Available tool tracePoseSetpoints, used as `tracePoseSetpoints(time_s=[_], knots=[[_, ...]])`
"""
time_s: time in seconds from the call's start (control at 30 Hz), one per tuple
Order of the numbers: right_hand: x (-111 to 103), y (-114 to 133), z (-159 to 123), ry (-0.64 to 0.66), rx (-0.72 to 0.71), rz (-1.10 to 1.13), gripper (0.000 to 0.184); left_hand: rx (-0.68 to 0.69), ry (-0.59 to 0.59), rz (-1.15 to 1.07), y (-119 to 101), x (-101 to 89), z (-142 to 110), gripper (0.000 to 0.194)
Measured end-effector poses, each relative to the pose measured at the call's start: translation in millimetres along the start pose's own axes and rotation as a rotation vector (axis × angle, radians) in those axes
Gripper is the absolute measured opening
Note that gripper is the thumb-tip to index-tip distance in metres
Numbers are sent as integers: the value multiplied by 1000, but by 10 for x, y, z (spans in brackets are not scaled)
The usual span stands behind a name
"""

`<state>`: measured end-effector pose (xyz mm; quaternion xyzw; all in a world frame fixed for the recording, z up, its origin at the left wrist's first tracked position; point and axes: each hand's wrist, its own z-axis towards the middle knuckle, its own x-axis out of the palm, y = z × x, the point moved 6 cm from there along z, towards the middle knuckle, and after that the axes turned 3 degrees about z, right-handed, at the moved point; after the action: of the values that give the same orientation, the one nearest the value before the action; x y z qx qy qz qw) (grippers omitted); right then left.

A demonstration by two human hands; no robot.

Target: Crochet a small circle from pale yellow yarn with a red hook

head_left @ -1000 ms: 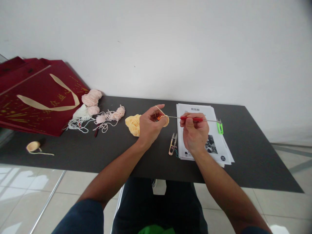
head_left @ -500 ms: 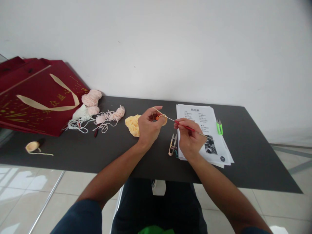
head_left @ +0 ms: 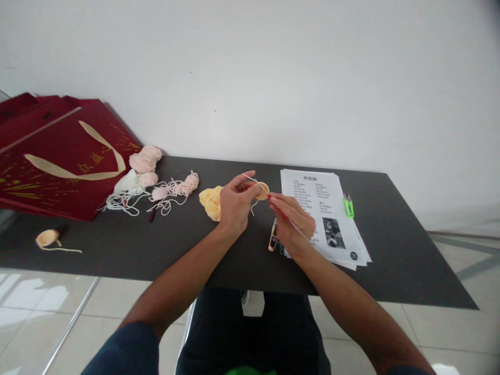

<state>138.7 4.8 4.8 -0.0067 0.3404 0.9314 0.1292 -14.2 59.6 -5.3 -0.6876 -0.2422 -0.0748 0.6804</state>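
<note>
My left hand (head_left: 237, 202) is closed on a small round pale-yellow crochet piece (head_left: 262, 190), with a strand of yarn running over its raised index finger. In my right hand (head_left: 291, 219) is a crochet hook (head_left: 287, 214) with a red grip, held like a pen. The hook's tip meets the edge of the crochet piece, though the exact stitch is too small to make out. Just left of my left hand lies a yellow yarn ball (head_left: 211, 202). Thread snips (head_left: 272, 237) lie partly hidden by my right hand.
Printed sheets (head_left: 339, 203) lie right of centre, with green-handled snips (head_left: 348, 206) on their edge. Pink yarn (head_left: 145, 159), white yarn (head_left: 125, 190) and a tangled pink skein (head_left: 187, 185) lie left. Red gift bags (head_left: 58, 156) lean at far left, near a small cream crochet cup (head_left: 47, 238).
My right hand has moved left, bringing the hook up to the crochet piece. More of the printed sheets shows, and the snips beside them are more covered. The left hand stays nearly still.
</note>
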Motion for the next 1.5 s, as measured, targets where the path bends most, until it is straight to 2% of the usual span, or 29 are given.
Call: tracePoseSetpoints(time_s=[0.2, 0.33, 0.47, 0.57, 0.7, 0.77, 0.83, 0.97, 1.17, 1.33, 1.5], knots=[[-10, -56, 20, -5, 79, 82, 30, -157, 157, -200, 14, 73, 14, 46], [-34, -187, 93, -97, 315, 304, 13, -164, 210, -194, 7, 89, 14, 47], [-57, -323, 187, -133, 467, 518, 10, -110, 234, -106, 14, 82, 6, 51], [-137, -323, 256, -115, 411, 496, 11, -80, 235, -7, 29, 68, 13, 53], [-227, -188, 273, -60, 245, 243, 6, -76, 166, 121, 34, 22, 27, 51], [-229, -95, 258, -33, 162, 151, 6, -20, 135, 193, -8, 5, 18, 49], [-231, -40, 246, -38, 139, 123, 7, 77, 131, 293, -76, 6, -3, 46], [-259, -128, 261, -118, 331, 265, 9, 212, 194, 406, -155, 37, -27, 41], [-255, -285, 329, -179, 574, 598, 19, 82, 330, 249, -49, 55, 40, 40], [-226, -342, 302, -175, 717, 699, 25, -1, 341, 141, -6, 63, 55, 37], [-114, -427, 175, -229, 871, 779, 23, 34, 318, 138, 22, 67, 37, 25]])
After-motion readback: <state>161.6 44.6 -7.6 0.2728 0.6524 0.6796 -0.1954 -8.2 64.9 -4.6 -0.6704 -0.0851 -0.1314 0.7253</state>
